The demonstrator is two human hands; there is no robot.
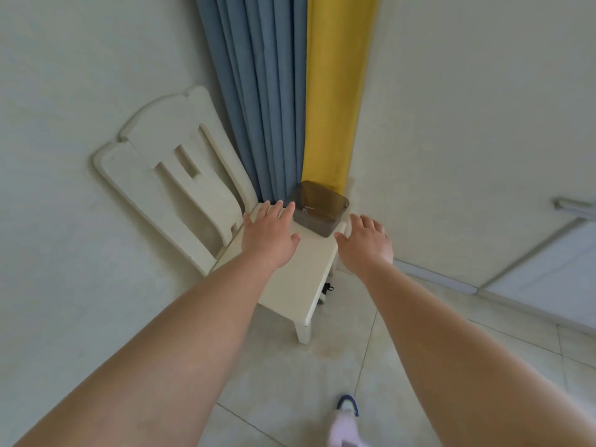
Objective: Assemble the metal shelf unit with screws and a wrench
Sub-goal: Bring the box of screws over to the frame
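A small brown translucent box (317, 208) stands at the far corner of a cream chair's seat (300, 285), with a few small metal pieces visible inside it. My left hand (269, 235) is stretched out over the seat, fingers straight, its fingertips at the box's left edge. My right hand (366, 240) reaches forward with spread fingers just right of the box, holding nothing. No shelf parts or wrench are in view.
The cream chair's back (167, 175) leans by the left wall. Blue curtain (258, 91) and yellow curtain (335, 91) hang in the corner behind it. A white wall lies to the right, tiled floor below, and my shoe (347, 406) shows at the bottom.
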